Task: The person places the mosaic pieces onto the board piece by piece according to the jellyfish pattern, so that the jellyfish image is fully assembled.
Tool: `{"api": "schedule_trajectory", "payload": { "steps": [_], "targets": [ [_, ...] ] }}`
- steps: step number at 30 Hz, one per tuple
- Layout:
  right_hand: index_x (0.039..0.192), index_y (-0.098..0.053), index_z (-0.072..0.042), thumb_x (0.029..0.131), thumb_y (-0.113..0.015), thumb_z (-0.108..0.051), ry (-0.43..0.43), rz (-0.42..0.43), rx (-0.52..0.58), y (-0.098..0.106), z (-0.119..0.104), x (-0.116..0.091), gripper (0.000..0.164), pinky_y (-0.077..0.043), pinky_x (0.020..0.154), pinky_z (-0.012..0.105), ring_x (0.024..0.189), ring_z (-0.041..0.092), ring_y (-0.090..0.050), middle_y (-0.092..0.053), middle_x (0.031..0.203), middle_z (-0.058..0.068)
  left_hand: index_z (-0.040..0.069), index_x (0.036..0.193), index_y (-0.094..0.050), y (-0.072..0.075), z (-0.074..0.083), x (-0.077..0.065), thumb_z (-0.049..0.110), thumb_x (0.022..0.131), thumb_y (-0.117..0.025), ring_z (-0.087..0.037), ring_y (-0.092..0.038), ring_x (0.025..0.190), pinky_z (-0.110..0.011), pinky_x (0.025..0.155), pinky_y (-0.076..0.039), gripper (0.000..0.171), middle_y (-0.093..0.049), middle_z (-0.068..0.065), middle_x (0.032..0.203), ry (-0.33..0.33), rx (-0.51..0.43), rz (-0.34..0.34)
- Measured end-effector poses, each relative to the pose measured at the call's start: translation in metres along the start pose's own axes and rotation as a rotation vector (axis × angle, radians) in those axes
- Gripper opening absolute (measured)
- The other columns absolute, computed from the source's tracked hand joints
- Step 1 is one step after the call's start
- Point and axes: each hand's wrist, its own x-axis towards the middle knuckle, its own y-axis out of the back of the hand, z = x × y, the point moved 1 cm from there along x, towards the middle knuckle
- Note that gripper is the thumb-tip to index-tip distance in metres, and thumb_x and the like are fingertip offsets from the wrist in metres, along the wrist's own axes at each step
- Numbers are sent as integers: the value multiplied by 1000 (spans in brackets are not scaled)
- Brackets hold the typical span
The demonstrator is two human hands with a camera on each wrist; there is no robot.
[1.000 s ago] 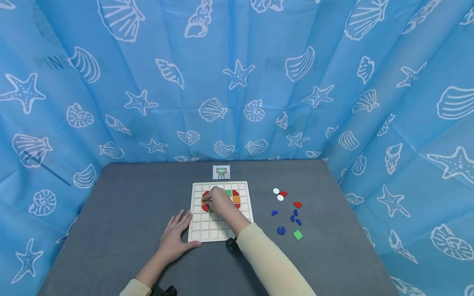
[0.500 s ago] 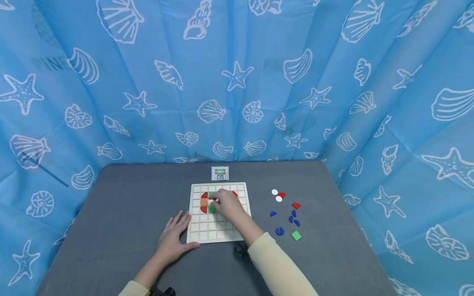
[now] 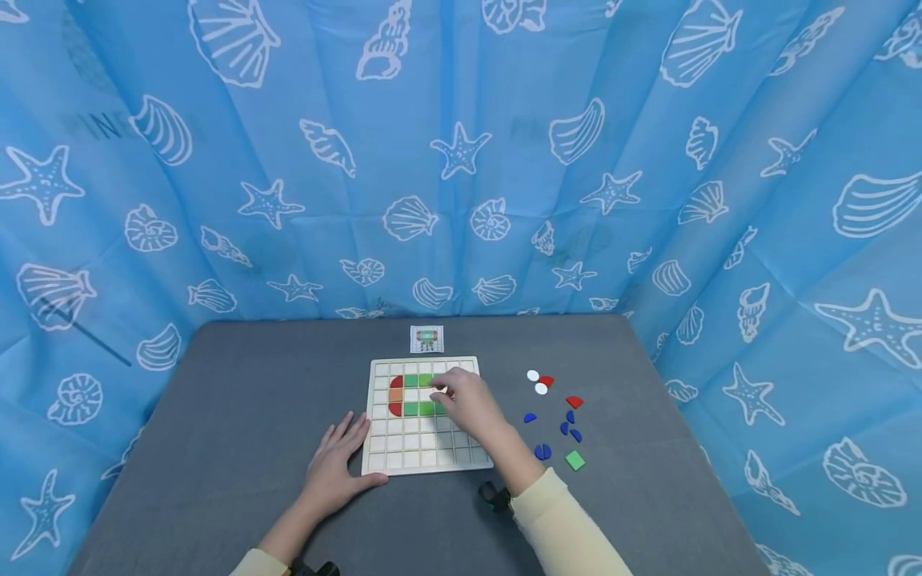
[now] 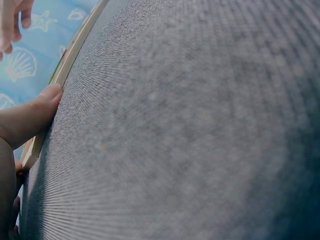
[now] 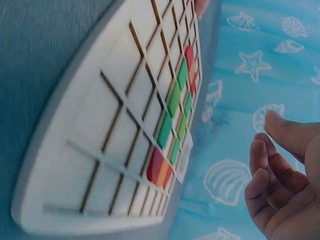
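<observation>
A pale wooden grid board (image 3: 400, 442) lies on the grey table. On it, two rows of green tiles (image 5: 173, 100) run between ends made of red curved pieces (image 3: 396, 410) and orange squares (image 3: 396, 395). My left hand (image 3: 333, 462) rests at the board's near-left corner, fingers stretched along the left edge; its thumb touches the front edge in the left wrist view. My right hand (image 3: 471, 406) hovers over the right part of the board, covering the pattern's right end in the head view. In the right wrist view its fingers curl loosely, thumb apart, with nothing seen between them.
A small picture card (image 3: 427, 338) lies behind the board. To the right are white discs (image 3: 532, 375), red curved pieces (image 3: 574, 402), several blue half-discs (image 3: 543, 452) and a green square (image 3: 575, 460). A blue shell-print curtain (image 3: 461, 200) hangs behind the table.
My right hand has moved from the left end of the pattern rightward across the board, uncovering the left orange square and green tiles. The left hand has stayed at the corner.
</observation>
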Motion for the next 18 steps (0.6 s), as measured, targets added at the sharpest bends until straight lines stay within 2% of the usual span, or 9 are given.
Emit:
{"api": "schedule_trajectory", "payload": {
  "steps": [11, 18],
  "targets": [
    [112, -78, -12, 91, -77, -16, -116, 74, -12, 25, 26, -16, 22, -53, 63, 25, 79, 11, -61, -72, 99, 1, 10, 154, -43, -2, -2, 0, 73, 68, -77, -34, -27, 153, -54, 123, -19, 112, -40, -7, 160, -7, 10, 6],
    [111, -77, -8, 89, -79, -12, -166, 140, -13, 37, 53, -32, 23, -59, 70, 33, 84, 17, -66, -72, 99, 5, 11, 154, -42, -1, -1, 0, 71, 68, -78, -34, -26, 153, -55, 123, -19, 112, -40, -7, 161, 1, 0, 3]
  ]
}}
